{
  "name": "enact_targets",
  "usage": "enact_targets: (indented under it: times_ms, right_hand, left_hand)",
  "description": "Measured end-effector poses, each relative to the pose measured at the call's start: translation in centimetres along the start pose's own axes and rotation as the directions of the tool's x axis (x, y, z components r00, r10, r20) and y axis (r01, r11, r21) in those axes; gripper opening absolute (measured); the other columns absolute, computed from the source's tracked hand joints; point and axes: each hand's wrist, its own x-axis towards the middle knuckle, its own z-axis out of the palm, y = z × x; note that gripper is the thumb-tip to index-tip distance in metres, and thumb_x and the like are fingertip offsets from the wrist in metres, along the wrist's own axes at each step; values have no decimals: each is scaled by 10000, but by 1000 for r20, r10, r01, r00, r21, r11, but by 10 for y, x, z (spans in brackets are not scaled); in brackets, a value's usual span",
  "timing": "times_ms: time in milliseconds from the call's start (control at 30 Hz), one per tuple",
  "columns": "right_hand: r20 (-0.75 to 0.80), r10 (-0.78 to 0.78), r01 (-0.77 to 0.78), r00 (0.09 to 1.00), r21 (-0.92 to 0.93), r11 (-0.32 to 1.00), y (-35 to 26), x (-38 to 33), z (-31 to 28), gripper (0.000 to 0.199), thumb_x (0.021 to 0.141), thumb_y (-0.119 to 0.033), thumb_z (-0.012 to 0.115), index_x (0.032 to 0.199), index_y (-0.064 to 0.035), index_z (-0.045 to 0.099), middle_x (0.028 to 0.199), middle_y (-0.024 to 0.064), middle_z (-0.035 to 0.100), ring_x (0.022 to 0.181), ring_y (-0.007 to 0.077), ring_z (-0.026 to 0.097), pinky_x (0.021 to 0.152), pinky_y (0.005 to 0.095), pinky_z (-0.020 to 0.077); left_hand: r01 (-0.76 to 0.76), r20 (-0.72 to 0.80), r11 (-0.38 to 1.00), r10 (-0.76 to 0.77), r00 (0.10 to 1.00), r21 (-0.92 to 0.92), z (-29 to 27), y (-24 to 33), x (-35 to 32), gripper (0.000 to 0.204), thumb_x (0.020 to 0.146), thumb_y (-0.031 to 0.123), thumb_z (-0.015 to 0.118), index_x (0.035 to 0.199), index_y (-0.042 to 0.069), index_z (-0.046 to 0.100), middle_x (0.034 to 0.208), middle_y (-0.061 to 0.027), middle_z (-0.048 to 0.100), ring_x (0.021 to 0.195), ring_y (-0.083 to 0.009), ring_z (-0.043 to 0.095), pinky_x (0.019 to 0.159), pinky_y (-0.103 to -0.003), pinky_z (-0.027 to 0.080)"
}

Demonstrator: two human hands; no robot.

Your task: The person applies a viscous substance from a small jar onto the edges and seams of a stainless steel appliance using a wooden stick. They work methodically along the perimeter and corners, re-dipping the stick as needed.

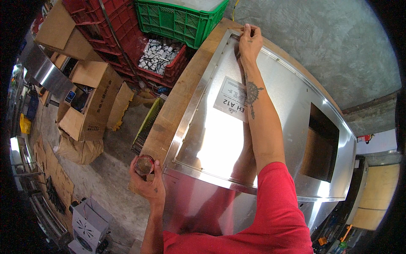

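My left hand (pixel 149 184) is wrapped round a small round can (pixel 144 164) with a reddish rim and a brownish inside, held beside the near left corner of a large stainless steel box (pixel 211 156). Stretched far across the box, my right hand (pixel 251 42) is at its far corner with the fingers pinched. A thin, stick-like brown thing shows at those fingertips, too small to name. Under my right forearm lies a printed label (pixel 230 95) on the shiny top. Farther right, that top has a dark rectangular opening (pixel 320 144).
The box rests on a wooden board (pixel 169 116). Beyond its left side are a green crate (pixel 179 21), red crates (pixel 91 25) with small white parts, and an open cardboard box (pixel 95 101). A grey wall (pixel 321 38) stands behind; a grey metal unit (pixel 89 224) is lower left.
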Motion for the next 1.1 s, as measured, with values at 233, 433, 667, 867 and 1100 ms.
enact_targets:
  times_ms: [233,433,667,867,1100]
  right_hand:
    - [9,9,-9,1000,-17,1000,-3,-2,-1,272,1060,-240,657,1082,25,714,1012,253,756,933,392,729,859,460,554]
    - [16,-11,11,1000,-50,999,-10,-3,-2,277,1065,-243,652,1087,28,707,1009,250,755,934,393,726,863,463,550]
    - [17,9,-8,1000,-36,999,-5,-2,-2,287,1066,-258,654,1083,24,708,995,247,752,927,392,721,855,463,547]
    - [3,8,-8,1000,-26,1000,-2,-2,0,290,1060,-263,659,1081,22,709,994,243,749,923,390,717,857,456,545]
    - [-53,-32,31,998,-19,999,-5,-2,-2,298,1091,-278,651,1102,18,680,911,112,748,802,177,665,749,350,535]
  left_hand:
    - [16,7,1000,-16,1000,-3,0,-5,0,661,942,158,844,1479,-29,508,1437,-215,583,1323,-351,608,1093,-473,555]
    - [0,-14,1000,0,1000,9,1,-4,0,664,933,154,852,1481,-9,515,1439,-208,590,1325,-353,610,1087,-468,560]
    - [21,-14,1000,-21,1000,-2,2,-6,1,669,923,166,863,1473,-10,525,1439,-204,589,1323,-352,609,1084,-477,554]
    - [8,-9,1000,-8,1000,14,0,-2,1,657,926,169,862,1462,-20,531,1438,-210,586,1329,-350,601,1089,-484,552]
    - [5,-19,1000,-5,1000,3,1,-1,1,651,931,176,858,1458,-21,531,1425,-211,599,1305,-344,622,1077,-474,566]
